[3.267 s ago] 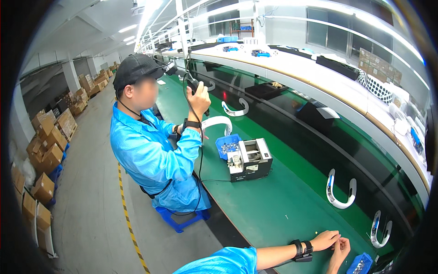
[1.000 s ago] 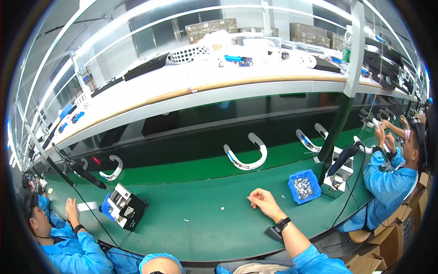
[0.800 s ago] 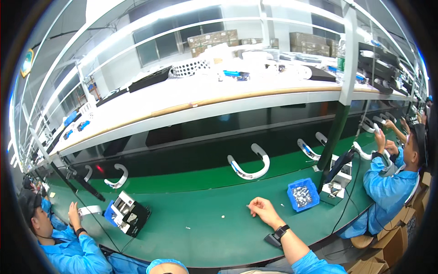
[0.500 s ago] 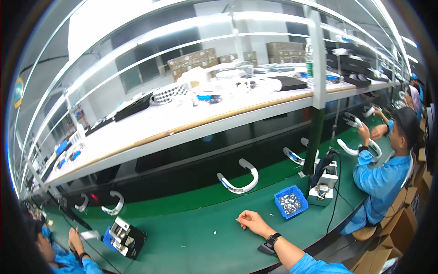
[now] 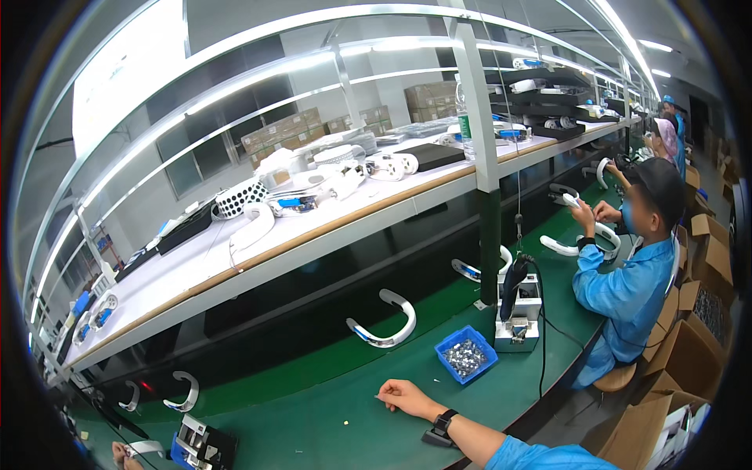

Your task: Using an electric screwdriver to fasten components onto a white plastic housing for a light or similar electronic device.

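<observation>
Though too small to name, pinched between thumb and forefinger of the right hand (image 5: 406,398): a small pale bit (image 5: 377,396), held over the green bench (image 5: 274,427). Cannot tell if touching the surface. Cannot tell anything of the left hand's fingers, out of view. Strapped at the right wrist, a black device (image 5: 443,425). Near the hand, to its right, a blue bin (image 5: 481,372) with a heap of small metal parts (image 5: 464,356). Just beside the bin, a silver machine (image 5: 517,335); overlapping it in view, a dark cabled tool (image 5: 513,286). Ahead, lying on the green, a white curved piece (image 5: 410,319). Near the hand, lower left, a tiny yellowish bit (image 5: 346,423). Further right, a co-worker in blue (image 5: 627,290), seated, with both hands up at a white part (image 5: 571,201).
</observation>
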The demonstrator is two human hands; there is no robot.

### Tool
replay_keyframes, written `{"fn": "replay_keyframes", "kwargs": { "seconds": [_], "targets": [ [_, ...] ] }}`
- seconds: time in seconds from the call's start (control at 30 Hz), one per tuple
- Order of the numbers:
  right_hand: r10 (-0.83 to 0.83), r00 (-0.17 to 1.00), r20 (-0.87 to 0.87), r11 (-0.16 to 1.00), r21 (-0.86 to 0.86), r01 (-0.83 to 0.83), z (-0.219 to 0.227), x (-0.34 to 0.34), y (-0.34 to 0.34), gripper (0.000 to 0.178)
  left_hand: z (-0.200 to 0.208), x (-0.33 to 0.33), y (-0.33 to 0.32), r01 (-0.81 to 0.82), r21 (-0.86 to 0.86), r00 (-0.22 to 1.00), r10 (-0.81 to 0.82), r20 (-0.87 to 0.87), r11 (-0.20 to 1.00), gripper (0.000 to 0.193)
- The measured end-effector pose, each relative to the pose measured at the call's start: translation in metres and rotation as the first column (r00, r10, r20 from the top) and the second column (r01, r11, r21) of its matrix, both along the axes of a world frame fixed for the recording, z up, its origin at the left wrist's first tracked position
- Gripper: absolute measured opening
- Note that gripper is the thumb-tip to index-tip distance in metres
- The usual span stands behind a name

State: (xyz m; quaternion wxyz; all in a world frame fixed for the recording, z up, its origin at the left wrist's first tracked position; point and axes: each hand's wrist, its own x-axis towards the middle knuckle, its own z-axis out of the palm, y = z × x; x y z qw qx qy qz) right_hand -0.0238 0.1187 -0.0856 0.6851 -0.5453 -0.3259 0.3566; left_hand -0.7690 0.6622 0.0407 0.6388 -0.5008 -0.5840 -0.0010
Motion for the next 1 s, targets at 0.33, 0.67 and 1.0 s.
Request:
{"fn": "replay_keyframes", "kwargs": {
  "seconds": [0.33,0.67,1.0],
  "targets": [
    [0.005,1.000,0.005,1.000,-0.026,-0.005,0.008,0.002,-0.006,0.015,0.008,-0.015,0.036,0.349,-0.045,0.902,-0.323,0.287,0.936,0.024],
    [0.009,1.000,0.020,0.999,-0.044,-0.008,0.003,0.003,-0.005,0.016,0.027,0.000,0.037,0.680,0.031,0.538,-0.528,0.657,0.732,0.015],
    [0.015,1.000,0.006,1.000,-0.021,-0.015,0.002,0.001,-0.003,0.016,0.077,0.119,-0.058,0.962,0.013,0.167,-0.625,0.763,0.273,0.016]
  ]
}}
